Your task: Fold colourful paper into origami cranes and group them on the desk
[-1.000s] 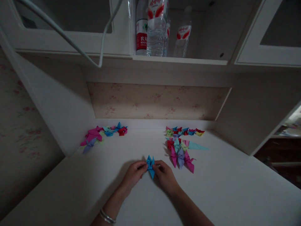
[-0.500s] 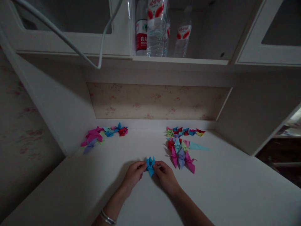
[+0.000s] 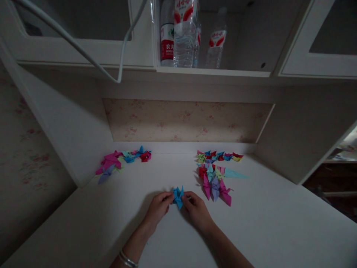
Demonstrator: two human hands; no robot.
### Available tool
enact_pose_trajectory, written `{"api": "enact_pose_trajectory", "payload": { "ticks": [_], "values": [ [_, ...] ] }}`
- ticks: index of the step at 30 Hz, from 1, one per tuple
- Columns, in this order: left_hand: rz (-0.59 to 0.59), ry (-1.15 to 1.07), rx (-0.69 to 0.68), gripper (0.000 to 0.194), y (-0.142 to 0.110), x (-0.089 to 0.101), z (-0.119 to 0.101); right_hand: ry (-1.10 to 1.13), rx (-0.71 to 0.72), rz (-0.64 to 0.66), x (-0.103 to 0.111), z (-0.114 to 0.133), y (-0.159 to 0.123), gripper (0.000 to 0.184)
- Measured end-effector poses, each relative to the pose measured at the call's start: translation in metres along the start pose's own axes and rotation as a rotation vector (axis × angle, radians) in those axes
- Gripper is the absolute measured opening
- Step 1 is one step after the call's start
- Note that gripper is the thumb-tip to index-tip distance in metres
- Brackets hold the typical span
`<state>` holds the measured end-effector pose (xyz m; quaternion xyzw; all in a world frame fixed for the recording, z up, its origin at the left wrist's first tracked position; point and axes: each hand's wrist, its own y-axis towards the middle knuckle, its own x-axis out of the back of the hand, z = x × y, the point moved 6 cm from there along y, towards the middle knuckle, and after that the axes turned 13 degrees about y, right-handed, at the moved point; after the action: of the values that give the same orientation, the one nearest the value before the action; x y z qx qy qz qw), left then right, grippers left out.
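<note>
A small blue origami crane [image 3: 178,197] is held just above or on the white desk, in the middle of the head view. My left hand [image 3: 159,206] pinches its left side between thumb and fingers. On the other side, my right hand [image 3: 196,208] grips its right edge the same way. Pointed paper tips stick up and down between the two hands. Right of my right hand lies a group of folded paper cranes [image 3: 215,186] in pink, purple, red and pale green. The fingertips hide parts of the blue crane's sides.
Another cluster of folded paper pieces [image 3: 111,160] lies at the back left of the desk [image 3: 264,223]. A row of small folded papers [image 3: 220,156] runs along the back right. Overhead, a cabinet shelf holds water bottles [image 3: 185,41], and a white cable [image 3: 92,59] hangs in front.
</note>
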<state>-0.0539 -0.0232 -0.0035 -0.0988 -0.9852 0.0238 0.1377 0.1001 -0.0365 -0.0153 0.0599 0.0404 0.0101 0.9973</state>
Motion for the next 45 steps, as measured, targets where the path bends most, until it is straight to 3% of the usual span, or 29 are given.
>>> {"api": "enact_pose_trajectory", "payload": {
  "ticks": [24,29,34,38,41,45],
  "values": [
    [0.026,0.055,-0.038,0.039,0.001,-0.002,0.001,0.069,-0.002,-0.007,0.002,-0.002,0.001,0.039],
    [0.047,0.044,-0.022,0.039,0.000,-0.003,0.004,0.097,0.065,-0.085,0.015,0.015,-0.004,0.039],
    [0.063,0.091,0.004,0.032,-0.002,-0.004,0.007,0.045,0.188,-0.168,0.060,0.072,-0.009,0.034],
    [0.106,0.135,-0.043,0.031,-0.001,-0.008,0.006,-0.051,0.221,-0.321,0.132,0.105,0.007,0.039],
    [0.131,0.158,-0.068,0.031,0.001,-0.010,0.008,-0.152,0.203,-0.353,0.191,0.101,0.025,0.042],
    [0.118,0.168,-0.042,0.031,0.002,-0.010,0.011,-0.395,0.041,-0.350,0.257,0.066,0.040,0.045]
  ]
}}
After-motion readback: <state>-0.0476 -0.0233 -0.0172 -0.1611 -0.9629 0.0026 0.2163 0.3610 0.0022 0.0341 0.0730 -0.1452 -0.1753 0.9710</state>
